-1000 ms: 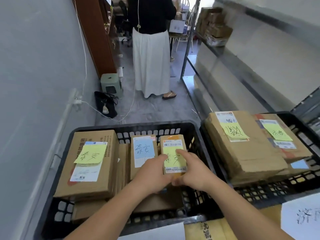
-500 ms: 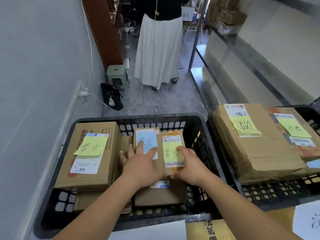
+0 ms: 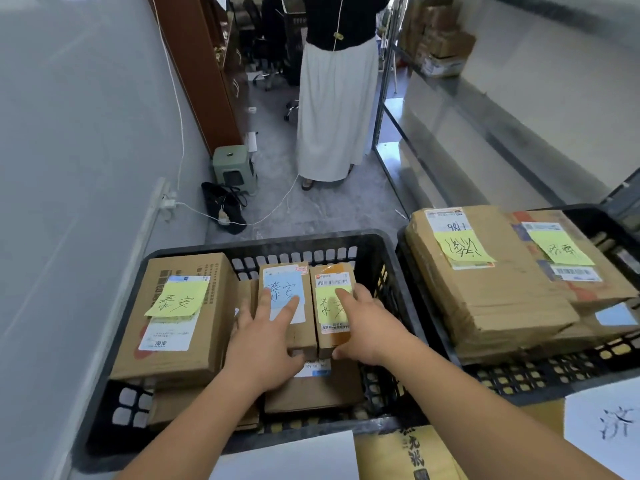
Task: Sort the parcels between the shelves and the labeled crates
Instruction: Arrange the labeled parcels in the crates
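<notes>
Resting on two parcels, both hands [image 3: 311, 327], notes seemingly "泰安".

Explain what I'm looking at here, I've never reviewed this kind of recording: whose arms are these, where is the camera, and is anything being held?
The camera sits on a person's head and looks down at their own bare arms. In front is a black crate of cardboard parcels with sticky notes. The left hand lies flat, fingers straight, on the parcel with the blue note. The right hand rests on the small parcel with the yellow note beside it, thumb at its near end. Neither parcel is lifted. A second crate stands to the right; another person stands behind.
</notes>
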